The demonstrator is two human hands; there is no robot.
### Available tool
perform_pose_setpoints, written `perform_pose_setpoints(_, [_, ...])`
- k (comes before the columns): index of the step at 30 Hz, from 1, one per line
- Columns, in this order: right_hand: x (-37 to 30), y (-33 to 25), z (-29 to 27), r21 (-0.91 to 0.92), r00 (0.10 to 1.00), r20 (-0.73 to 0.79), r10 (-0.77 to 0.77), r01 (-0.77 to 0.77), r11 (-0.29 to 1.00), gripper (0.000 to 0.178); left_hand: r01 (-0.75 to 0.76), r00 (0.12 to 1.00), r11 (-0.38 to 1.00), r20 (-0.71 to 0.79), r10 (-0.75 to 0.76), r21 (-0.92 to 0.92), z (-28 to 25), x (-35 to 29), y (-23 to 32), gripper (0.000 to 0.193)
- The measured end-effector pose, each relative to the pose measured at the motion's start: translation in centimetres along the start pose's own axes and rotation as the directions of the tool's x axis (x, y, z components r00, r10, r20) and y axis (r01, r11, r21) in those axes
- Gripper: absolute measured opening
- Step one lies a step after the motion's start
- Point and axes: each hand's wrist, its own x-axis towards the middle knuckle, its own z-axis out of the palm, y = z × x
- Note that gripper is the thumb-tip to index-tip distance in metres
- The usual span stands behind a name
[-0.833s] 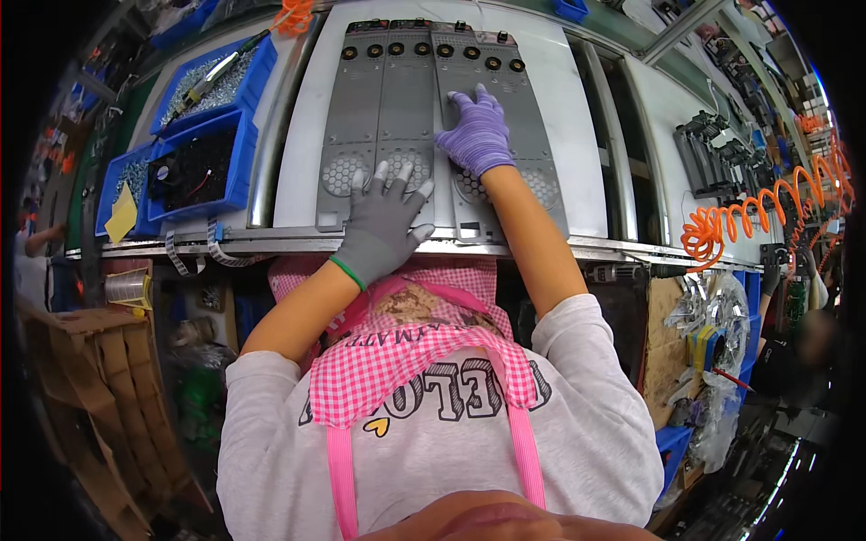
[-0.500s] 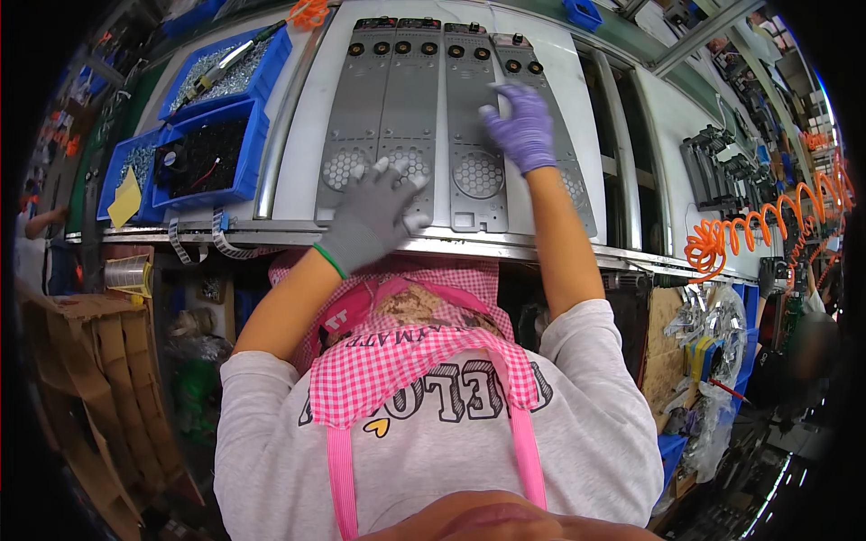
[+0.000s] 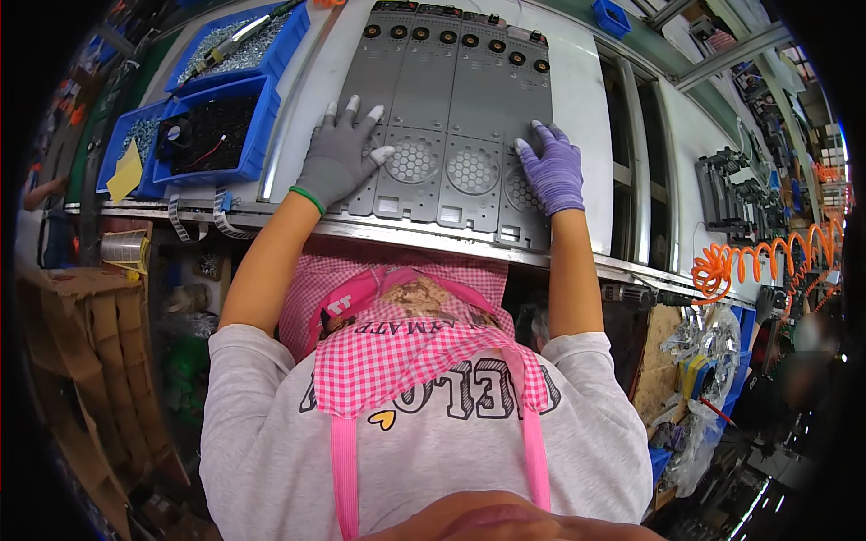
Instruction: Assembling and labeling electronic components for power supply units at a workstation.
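Several long grey metal panels (image 3: pixel 424 99) lie side by side, their long edges close together, on the white worktop. Each has a honeycomb vent (image 3: pixel 473 170) toward the near end and round black parts with brass-coloured centres (image 3: pixel 470 41) toward the far end. My left hand (image 3: pixel 338 162), in a grey glove with white fingertips, rests spread over the leftmost panel's outer edge and hides part of it. At the opposite side, my right hand (image 3: pixel 552 171) in a purple glove lies against the rightmost panel's outer edge, fingers extended, partly covering its vent.
Blue bins (image 3: pixel 255 135) with screws and small dark parts stand on the left, a screwdriver-like tool (image 3: pixel 236 43) lying across the rear one. A metal rail (image 3: pixel 636 162) runs right of the worktop. Farther right are black parts (image 3: pixel 726 194) and a coiled orange hose (image 3: pixel 722 266).
The gaps between the panels have closed, with the right-hand ones now straight beside the others. My left hand moved left to the outer edge; my right hand came nearer and rightward.
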Motion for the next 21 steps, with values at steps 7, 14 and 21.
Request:
perform_pose_setpoints(7, [-2.8, 1.0, 1.1, 0.009, 0.981, -0.145, -0.132, 0.134, 0.991, 0.065, -0.070, 0.997, 0.993, 0.005, 0.071, -0.098, -0.9, 0.3, -0.2, 0.068])
perform_pose_setpoints(14, [-5.9, 0.1, 1.6, -0.057, 0.999, -0.007, -0.052, 0.051, 0.997, 0.077, -0.223, 0.975, 0.971, -0.002, 0.224, -0.086, -2.8, -1.0, 2.9, 0.075])
perform_pose_setpoints(21, [-6.2, -0.6, 0.2, -0.107, 0.998, 0.064, -0.015, 0.021, 0.994, 0.070, -0.238, 0.966, 0.968, 0.121, 0.227, 0.080, -3.2, -0.9, 4.4, 0.076])
